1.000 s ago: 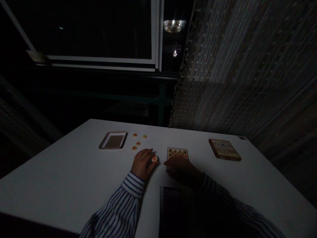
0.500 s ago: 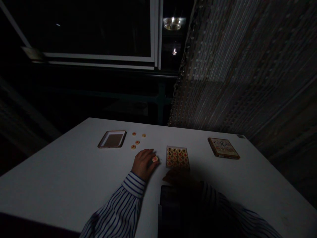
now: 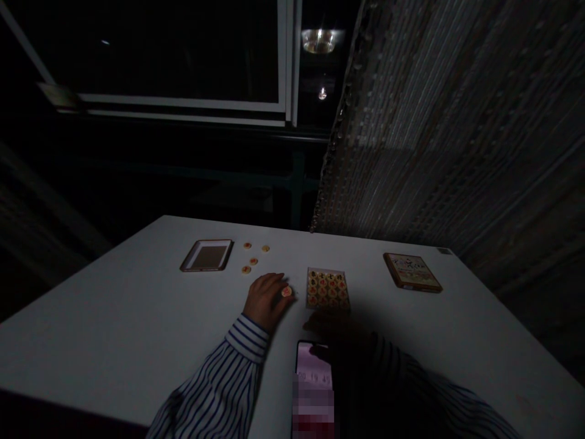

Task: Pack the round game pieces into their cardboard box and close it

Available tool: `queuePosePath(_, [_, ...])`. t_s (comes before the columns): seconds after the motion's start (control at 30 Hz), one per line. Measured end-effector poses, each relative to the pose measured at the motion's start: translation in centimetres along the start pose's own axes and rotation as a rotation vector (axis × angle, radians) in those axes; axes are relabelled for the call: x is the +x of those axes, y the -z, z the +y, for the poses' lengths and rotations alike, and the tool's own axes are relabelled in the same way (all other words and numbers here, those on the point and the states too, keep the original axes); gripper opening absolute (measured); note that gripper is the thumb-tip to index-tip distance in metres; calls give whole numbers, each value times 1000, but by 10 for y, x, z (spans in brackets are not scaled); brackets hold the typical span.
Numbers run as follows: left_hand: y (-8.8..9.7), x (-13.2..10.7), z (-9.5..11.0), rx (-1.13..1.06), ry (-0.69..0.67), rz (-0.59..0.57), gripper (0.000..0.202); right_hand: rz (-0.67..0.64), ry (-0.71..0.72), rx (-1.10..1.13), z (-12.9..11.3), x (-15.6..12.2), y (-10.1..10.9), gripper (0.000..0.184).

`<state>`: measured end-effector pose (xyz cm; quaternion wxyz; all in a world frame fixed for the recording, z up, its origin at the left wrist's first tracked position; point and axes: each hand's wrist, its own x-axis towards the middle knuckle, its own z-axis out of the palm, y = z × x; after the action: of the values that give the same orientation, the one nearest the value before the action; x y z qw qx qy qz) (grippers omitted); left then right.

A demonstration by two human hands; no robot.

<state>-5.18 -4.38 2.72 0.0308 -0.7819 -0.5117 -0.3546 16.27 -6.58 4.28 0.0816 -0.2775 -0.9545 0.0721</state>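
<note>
Shadow hid how the right hand (image 3: 337, 327) gripped; the left hand (image 3: 266, 300) pinched a round cream red-marked disc (image 3: 286, 292), which could slip unseen.

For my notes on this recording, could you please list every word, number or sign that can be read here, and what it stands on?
On the phone screen: faint digits, seemingly "00 19 49"; the rest is blurred.
On the piece in the left hand and the boxed pieces: red and black marks, too small to read.
On the box lid: print too dim to read.
</note>
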Motion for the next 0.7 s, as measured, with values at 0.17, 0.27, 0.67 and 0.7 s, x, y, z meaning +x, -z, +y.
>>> queuePosePath(0.17, [-1, 2, 0, -5, -15, 3, 28, 85, -53, -20, 5, 1, 8, 33])
queuePosePath(0.27, [-3, 3, 0, -5, -21, 7, 29, 146, -54, -30, 12, 2, 12, 30])
queuePosePath(0.67, [-5, 15, 8, -17, -40, -23, 27, 124, -215, -106, 27, 9, 36, 19])
queuePosePath(0.7, [-6, 16, 10, -22, -40, -23, 26, 124, -223, -98, 27, 9, 38, 20])
